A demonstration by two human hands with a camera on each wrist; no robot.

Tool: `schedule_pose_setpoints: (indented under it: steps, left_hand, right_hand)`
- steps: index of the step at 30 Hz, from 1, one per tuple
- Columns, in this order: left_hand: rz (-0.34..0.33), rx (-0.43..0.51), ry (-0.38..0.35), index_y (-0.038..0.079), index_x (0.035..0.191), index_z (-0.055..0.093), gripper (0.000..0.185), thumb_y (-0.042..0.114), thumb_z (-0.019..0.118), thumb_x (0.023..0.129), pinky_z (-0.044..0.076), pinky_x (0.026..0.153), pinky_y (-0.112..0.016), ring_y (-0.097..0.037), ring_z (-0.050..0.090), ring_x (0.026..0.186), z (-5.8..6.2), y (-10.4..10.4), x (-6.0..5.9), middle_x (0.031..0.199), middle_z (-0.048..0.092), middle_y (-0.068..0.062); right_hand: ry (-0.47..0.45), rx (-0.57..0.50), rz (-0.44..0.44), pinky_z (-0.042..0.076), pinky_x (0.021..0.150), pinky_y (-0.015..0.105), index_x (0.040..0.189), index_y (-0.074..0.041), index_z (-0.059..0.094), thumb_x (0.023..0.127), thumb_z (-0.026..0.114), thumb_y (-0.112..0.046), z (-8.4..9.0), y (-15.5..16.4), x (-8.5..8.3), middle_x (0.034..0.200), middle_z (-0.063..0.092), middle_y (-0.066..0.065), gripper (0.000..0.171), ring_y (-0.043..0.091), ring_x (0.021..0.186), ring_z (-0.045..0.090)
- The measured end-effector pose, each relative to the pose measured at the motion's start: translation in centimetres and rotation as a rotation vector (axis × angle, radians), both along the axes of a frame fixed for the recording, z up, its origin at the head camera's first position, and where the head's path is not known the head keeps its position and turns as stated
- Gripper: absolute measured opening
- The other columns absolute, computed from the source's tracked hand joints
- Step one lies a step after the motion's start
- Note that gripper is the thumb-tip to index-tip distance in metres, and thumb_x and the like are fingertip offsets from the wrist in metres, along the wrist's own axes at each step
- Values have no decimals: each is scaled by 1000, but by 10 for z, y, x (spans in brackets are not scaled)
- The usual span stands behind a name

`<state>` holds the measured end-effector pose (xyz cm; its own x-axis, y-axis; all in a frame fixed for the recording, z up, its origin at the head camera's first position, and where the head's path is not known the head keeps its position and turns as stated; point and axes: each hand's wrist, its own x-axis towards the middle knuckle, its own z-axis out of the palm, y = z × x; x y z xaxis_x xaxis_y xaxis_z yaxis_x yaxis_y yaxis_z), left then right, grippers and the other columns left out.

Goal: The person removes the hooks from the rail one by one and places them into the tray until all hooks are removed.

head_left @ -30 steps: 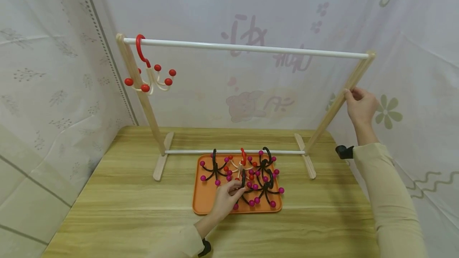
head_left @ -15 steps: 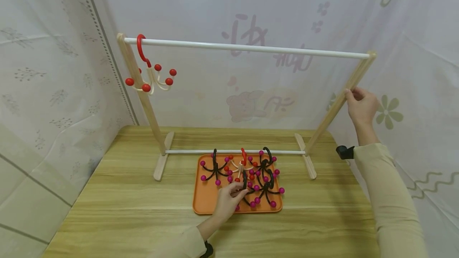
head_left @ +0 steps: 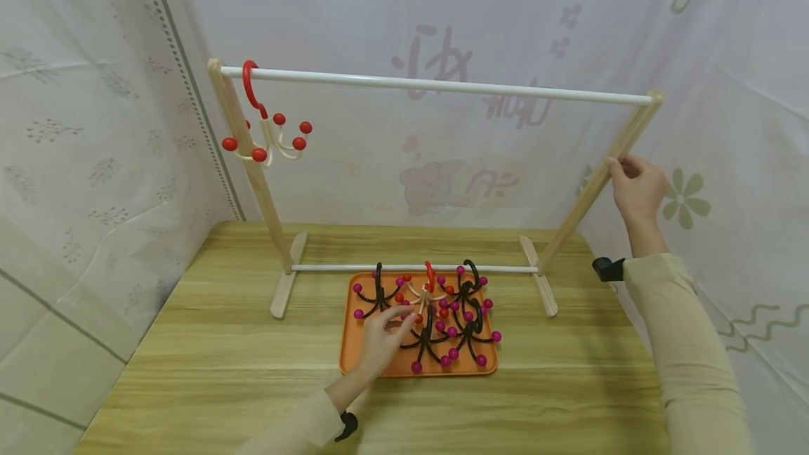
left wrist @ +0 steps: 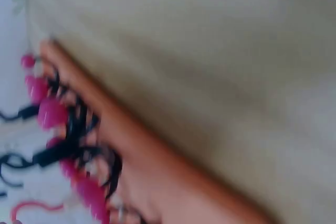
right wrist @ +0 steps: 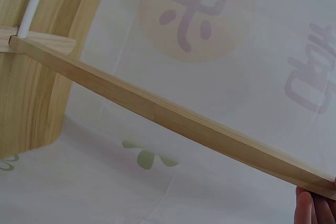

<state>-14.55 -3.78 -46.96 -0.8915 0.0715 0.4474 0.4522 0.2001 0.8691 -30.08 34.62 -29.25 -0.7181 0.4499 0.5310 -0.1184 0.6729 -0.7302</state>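
Observation:
My left hand [head_left: 381,338] is over the orange tray [head_left: 354,357], its thumb and fingers parted with nothing between them. Just right of its fingertips sits a black multi-armed hanger [head_left: 426,337] with magenta balls on its arm ends and a hook on top. Several like it, such as the black hanger [head_left: 469,328], crowd the tray, along with a cream hanger with a red hook [head_left: 430,277]. Blurred black arms and magenta balls [left wrist: 52,113] show in the left wrist view. My right hand [head_left: 638,189] pinches the right wooden post [head_left: 584,192] of the rack.
A cream hanger with red balls [head_left: 265,139] hangs from the rack's white top rail [head_left: 430,85], near the left post [head_left: 259,188]. The lower white rail [head_left: 329,268] runs behind the tray. The rack's feet [head_left: 287,293] stand on the wooden table [head_left: 208,343].
My left hand has let go of the front black hanger's hook and moved left. That hanger now stands free on the tray. My right hand stays on the post.

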Motion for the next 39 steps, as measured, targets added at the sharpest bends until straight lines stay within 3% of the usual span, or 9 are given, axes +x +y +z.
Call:
schedule_pose_setpoints:
  steps: [4, 10, 15, 20, 23, 27, 29, 33, 39]
  left_hand:
    - [74, -37, 133, -4, 90, 65, 10, -2, 59, 82, 50, 54, -30, -26, 62, 67, 20, -18, -15, 80, 65, -15]
    - [148, -52, 315, -9, 92, 63, 13, -8, 57, 81, 51, 57, -27, -31, 62, 72, 62, -47, -41, 86, 64, -21]
    - [189, -66, 360, -11, 97, 61, 16, -7, 55, 82, 46, 57, -14, -33, 61, 77, 102, -68, -55, 93, 62, -21]
    - [248, -83, 380, -11, 101, 60, 19, -6, 53, 83, 44, 58, -11, -33, 59, 84, 144, -87, -63, 101, 60, -21]
    - [295, -91, 439, -12, 100, 60, 20, -9, 53, 82, 47, 69, -17, -33, 59, 87, 167, -97, -69, 101, 60, -22]
    - [334, -84, 507, -11, 102, 60, 23, -9, 55, 80, 46, 79, -29, -27, 56, 94, 184, -118, -89, 102, 61, -19]
    - [375, -97, 495, -6, 105, 60, 24, -3, 55, 82, 45, 82, -32, -21, 54, 98, 190, -131, -97, 105, 61, -14]
    - [494, -130, 441, 2, 111, 59, 27, 8, 54, 85, 41, 85, -25, -11, 50, 101, 205, -149, -107, 111, 59, -3]
    - [600, -112, 304, 13, 120, 54, 32, 17, 51, 88, 40, 63, -11, -12, 53, 94, 221, -165, -113, 120, 52, 8]
  right_hand:
    - [1, -4, 2, 39, 60, 12, 100, 0, 66, 82, 60, -31, 0, 0, 0, 72, 57, -15, 37, -8, 61, 47]
    - [4, -4, 6, 38, 61, 13, 99, 1, 66, 82, 60, -32, 1, -1, 1, 71, 56, -16, 37, -7, 62, 47]
    - [5, -5, 13, 38, 61, 13, 99, 1, 66, 83, 60, -32, 0, -1, 1, 70, 54, -18, 38, -6, 62, 47]
    - [19, -4, 14, 37, 60, 12, 97, 2, 66, 82, 60, -32, 0, 0, 0, 67, 52, -21, 37, -7, 61, 47]
    - [22, -16, 16, 37, 59, 12, 96, 3, 66, 82, 60, -31, 0, 0, 0, 65, 50, -24, 37, -7, 61, 47]
    - [11, -20, 17, 37, 59, 13, 97, 3, 66, 83, 59, -31, 1, 0, 0, 63, 47, -27, 37, -6, 61, 47]
    - [6, -12, 14, 37, 59, 13, 97, 2, 66, 83, 59, -32, 1, 0, 0, 63, 48, -26, 37, -7, 61, 47]
    - [-7, -6, 12, 38, 59, 12, 99, 0, 66, 83, 59, -33, 1, 0, 1, 65, 49, -24, 38, -7, 60, 47]
    - [2, 7, 9, 37, 58, 13, 98, 0, 66, 83, 59, -33, -1, 0, 1, 65, 50, -24, 38, -7, 60, 46]
